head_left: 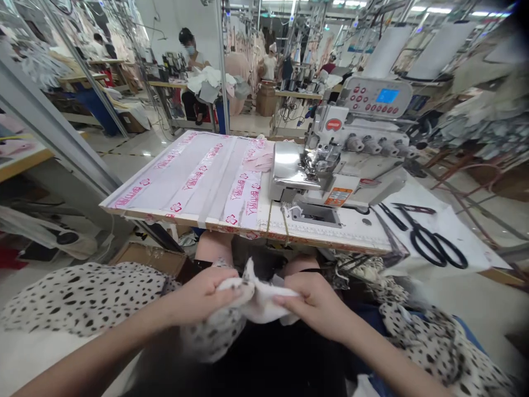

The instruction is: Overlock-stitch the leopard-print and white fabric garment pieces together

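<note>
Over my lap, both hands grip a piece of white fabric with dark spots (264, 306), stretched between them. My left hand (202, 295) pinches its left side, where a spotted part hangs down below the fingers. On the other side my right hand (318, 303) pinches the plain white part between thumb and fingers. The cloth is held in the air, apart from the table edge, and is slightly blurred. Ahead stands an overlock sewing machine (343, 143) with its shiny metal cover (289, 162).
Black scissors (433, 242) and tweezers (392, 216) lie right of the machine. Spotted fabric piles rest at left (82, 295) and right (442, 347). The sewing table (185, 176) has a printed plastic covering. A metal post (61, 110) rises at left. Co-workers sit farther back.
</note>
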A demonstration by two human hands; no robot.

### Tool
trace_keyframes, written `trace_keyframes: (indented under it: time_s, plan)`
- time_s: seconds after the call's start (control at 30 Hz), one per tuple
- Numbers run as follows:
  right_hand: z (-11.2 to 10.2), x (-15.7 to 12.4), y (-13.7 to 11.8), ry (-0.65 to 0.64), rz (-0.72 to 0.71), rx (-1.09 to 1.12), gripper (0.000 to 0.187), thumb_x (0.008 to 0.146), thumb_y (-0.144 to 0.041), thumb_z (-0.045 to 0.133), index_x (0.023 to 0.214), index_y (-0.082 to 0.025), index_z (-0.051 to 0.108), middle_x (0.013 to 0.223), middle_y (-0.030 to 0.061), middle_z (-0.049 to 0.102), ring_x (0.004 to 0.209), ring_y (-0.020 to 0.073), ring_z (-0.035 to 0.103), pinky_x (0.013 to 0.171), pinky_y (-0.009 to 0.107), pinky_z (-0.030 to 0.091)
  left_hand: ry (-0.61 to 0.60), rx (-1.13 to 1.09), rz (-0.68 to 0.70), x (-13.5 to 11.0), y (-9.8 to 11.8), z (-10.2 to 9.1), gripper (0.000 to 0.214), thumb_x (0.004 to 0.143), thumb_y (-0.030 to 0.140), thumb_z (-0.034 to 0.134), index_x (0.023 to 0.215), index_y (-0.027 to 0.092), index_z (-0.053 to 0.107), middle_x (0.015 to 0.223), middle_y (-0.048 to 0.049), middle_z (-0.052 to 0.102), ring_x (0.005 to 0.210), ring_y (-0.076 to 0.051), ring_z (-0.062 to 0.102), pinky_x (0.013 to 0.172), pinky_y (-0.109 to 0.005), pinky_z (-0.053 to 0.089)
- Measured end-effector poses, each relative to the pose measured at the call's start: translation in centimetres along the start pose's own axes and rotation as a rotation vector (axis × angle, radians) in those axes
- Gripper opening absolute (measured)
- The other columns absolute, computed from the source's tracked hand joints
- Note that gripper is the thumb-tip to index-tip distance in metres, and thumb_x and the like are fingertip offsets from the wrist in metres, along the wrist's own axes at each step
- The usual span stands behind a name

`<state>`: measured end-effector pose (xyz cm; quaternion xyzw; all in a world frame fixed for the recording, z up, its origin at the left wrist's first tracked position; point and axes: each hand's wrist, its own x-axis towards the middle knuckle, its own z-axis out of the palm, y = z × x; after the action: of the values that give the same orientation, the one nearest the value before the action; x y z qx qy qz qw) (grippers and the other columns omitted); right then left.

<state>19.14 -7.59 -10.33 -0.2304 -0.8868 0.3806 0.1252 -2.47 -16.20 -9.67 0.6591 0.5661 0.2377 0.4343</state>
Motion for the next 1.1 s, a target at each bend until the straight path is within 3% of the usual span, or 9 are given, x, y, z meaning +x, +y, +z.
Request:
trace_keyframes:
  time_s: [0.1,0.23,0.37,0.6,0.73,0.8,0.87,0.97,1.1]
  plan:
    - [0.9,-0.5,0.3,-0.011,-0.086,0.114,0.044,0.085,-0.044,0.045,0.050,-0.017,0.039,0.050,-0.0041,0.036,0.048,0.0082,0.034,0.050,0.022,0.026,-0.078,-0.137,0.050,0.5,0.3,1.0,0.032,0.084,0.039,0.039,0.065,0.014,0.048,0.064,0.0002,0.048,0.061,-0.011,0.041,0.059,-0.019,0.034]
    - [1.8,-3.1,4.8,0.041,0.175,0.224,0.050,0.087,-0.047,0.036,0.048,-0.018,0.027,0.047,-0.0055,0.023,0.043,0.0069,0.023,0.041,0.021,0.018,-0.002,-0.163,-0.183,-0.6,-2.6,-0.1,0.042,0.083,0.044,0.039,0.053,0.015,0.035,0.054,0.0019,0.033,0.053,-0.009,0.031,0.051,-0.019,0.028]
    - [2.7,-4.3,7.2,0.073,0.209,0.248,0.047,0.086,-0.044,0.040,0.050,-0.018,0.023,0.052,-0.0051,0.022,0.047,0.0069,0.024,0.044,0.022,0.018,-0.032,-0.354,-0.312,-0.3,-4.4,-0.4,0.039,0.081,0.048,0.041,0.063,0.014,0.044,0.060,0.0012,0.040,0.057,-0.010,0.035,0.055,-0.020,0.032]
    - [3.0,-2.7,6.2,0.034,0.296,0.340,0.047,0.081,-0.048,0.048,0.050,-0.017,0.032,0.053,-0.0051,0.026,0.049,0.0075,0.027,0.045,0.021,0.019,0.032,-0.687,0.014,2.0,-2.1,1.3,0.020,0.072,0.032,0.059,0.075,0.012,0.060,0.095,-0.0061,0.053,0.078,-0.014,0.050,0.071,-0.022,0.040]
    - [2.6,-2.8,4.9,0.137,0.185,0.445,0.044,0.080,-0.046,0.051,0.050,-0.016,0.041,0.069,0.0008,0.044,0.064,0.0122,0.044,0.058,0.023,0.035,-0.050,-1.132,-0.069,2.6,-2.6,3.0,0.030,0.072,0.041,0.053,0.064,0.012,0.053,0.055,-0.0024,0.048,0.049,-0.012,0.046,0.047,-0.021,0.034]
    - [2.3,-2.8,4.0,0.132,0.077,0.580,0.040,0.081,-0.045,0.052,0.054,-0.016,0.047,0.084,0.0049,0.051,0.076,0.0154,0.049,0.068,0.026,0.039,-0.052,-1.124,-0.104,3.1,-2.6,3.8,0.039,0.075,0.045,0.049,0.053,0.013,0.042,0.044,0.0011,0.036,0.041,-0.008,0.034,0.043,-0.020,0.026]
    - [2.1,-2.8,3.5,0.044,0.043,0.689,0.040,0.079,-0.048,0.053,0.054,-0.016,0.048,0.077,0.0041,0.053,0.068,0.0139,0.050,0.063,0.025,0.040,-0.023,-1.032,-0.134,3.3,-2.5,4.4,0.043,0.076,0.045,0.048,0.050,0.014,0.036,0.045,0.0019,0.033,0.043,-0.007,0.030,0.044,-0.020,0.023]
    - [2.8,-2.5,3.8,-0.025,0.124,0.720,0.049,0.077,-0.054,0.051,0.048,-0.017,0.038,0.051,-0.0038,0.036,0.046,0.0078,0.033,0.043,0.020,0.029,-0.021,-0.860,-0.192,3.3,-2.3,4.7,0.042,0.073,0.041,0.054,0.048,0.014,0.035,0.047,0.0027,0.033,0.045,-0.006,0.029,0.046,-0.021,0.022]
    - [4.8,-2.2,3.0,0.057,0.202,0.678,0.053,0.081,-0.058,0.042,0.047,-0.019,0.031,0.047,-0.0057,0.028,0.042,0.0065,0.025,0.040,0.020,0.021,0.041,-0.760,-0.174,3.3,-1.9,4.7,0.041,0.076,0.040,0.051,0.049,0.014,0.034,0.048,0.0032,0.032,0.046,-0.006,0.027,0.047,-0.022,0.021]
